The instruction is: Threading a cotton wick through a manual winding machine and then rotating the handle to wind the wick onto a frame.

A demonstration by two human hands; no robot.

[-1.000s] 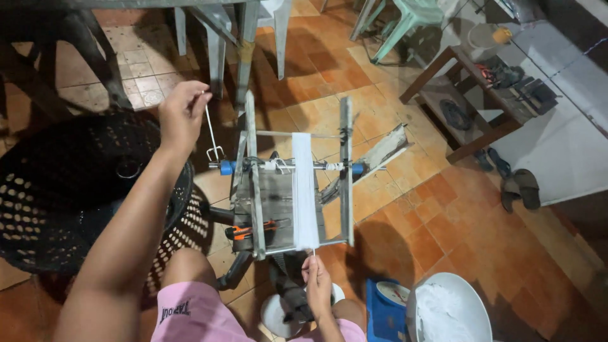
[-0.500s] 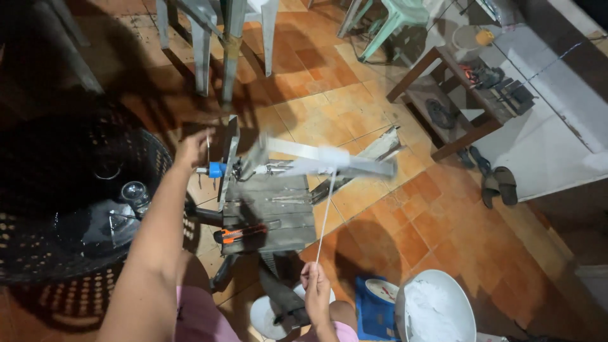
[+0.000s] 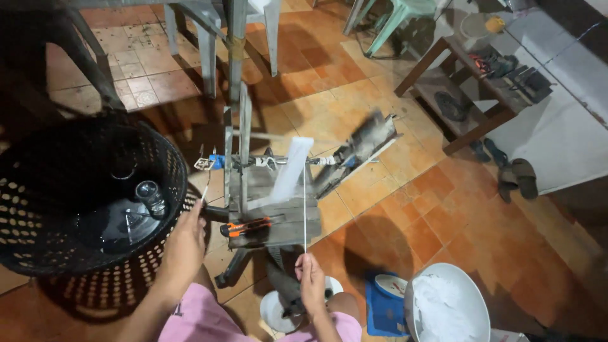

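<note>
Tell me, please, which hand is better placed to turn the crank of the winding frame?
The left hand: it already grips the crank handle beside the black basket. The right hand pinches the white strand.

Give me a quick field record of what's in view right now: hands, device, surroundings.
left hand: gripping the thin crank handle beside the black basket
right hand: pinching a white strand that runs up to the reel
winding frame: reel blurred
tool on frame: orange-handled tool
lower right: white bucket of white fibre, blue box
floor: orange tiles
</note>
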